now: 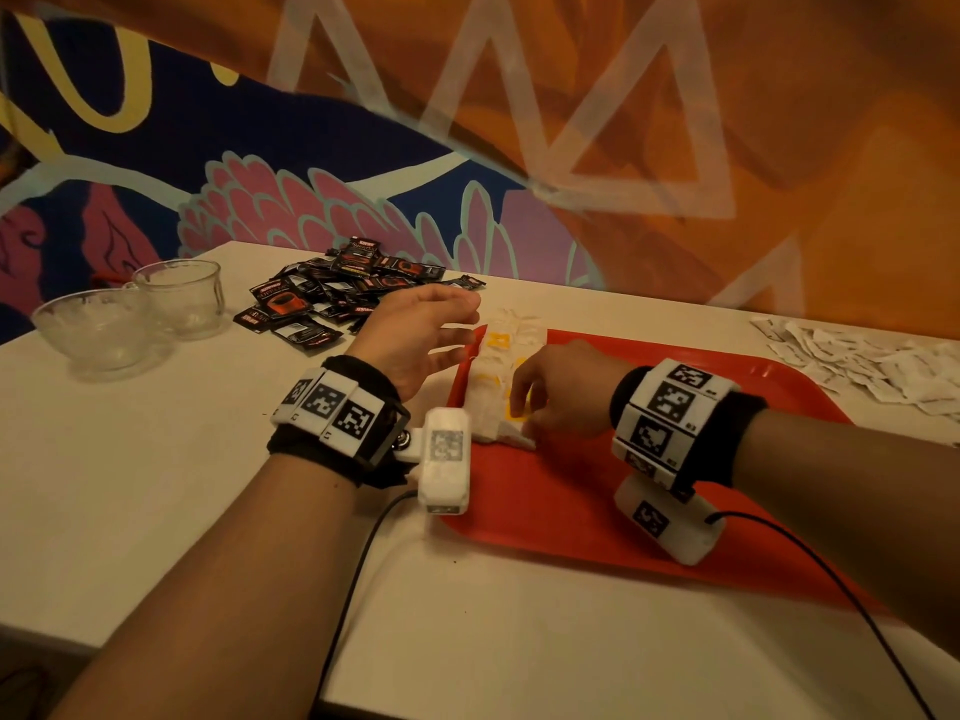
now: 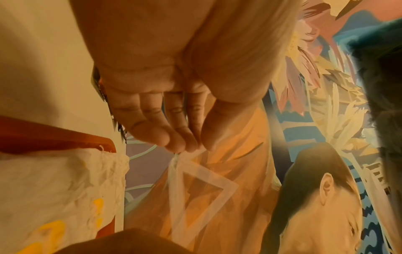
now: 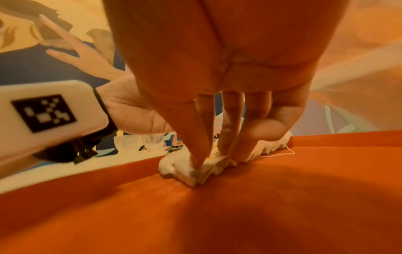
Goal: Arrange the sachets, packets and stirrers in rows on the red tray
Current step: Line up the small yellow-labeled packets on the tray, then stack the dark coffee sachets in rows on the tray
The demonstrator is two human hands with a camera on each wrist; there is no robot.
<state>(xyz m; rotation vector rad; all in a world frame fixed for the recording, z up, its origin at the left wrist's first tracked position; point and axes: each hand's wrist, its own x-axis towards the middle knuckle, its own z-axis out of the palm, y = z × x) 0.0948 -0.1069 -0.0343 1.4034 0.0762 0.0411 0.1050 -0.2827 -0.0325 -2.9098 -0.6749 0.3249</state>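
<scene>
pressing down with your right hand (image 1: 558,392), you had its fingertips (image 3: 201,165) on the near end of the row of white sachets (image 1: 501,376) (yellow-printed, lying along the left edge of the red tray (image 1: 597,491)). your left hand (image 1: 415,337) hovered just left of that row, fingers straight and spread, holding nothing. the black packets (image 1: 343,293) lay heaped on the table (image 1: 156,485) behind it, more white sachets (image 1: 872,366) piled far right.

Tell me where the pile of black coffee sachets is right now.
In the head view the black coffee sachets lie heaped on the white table, off the red tray, beyond the left hand and right of two glass cups.
</scene>
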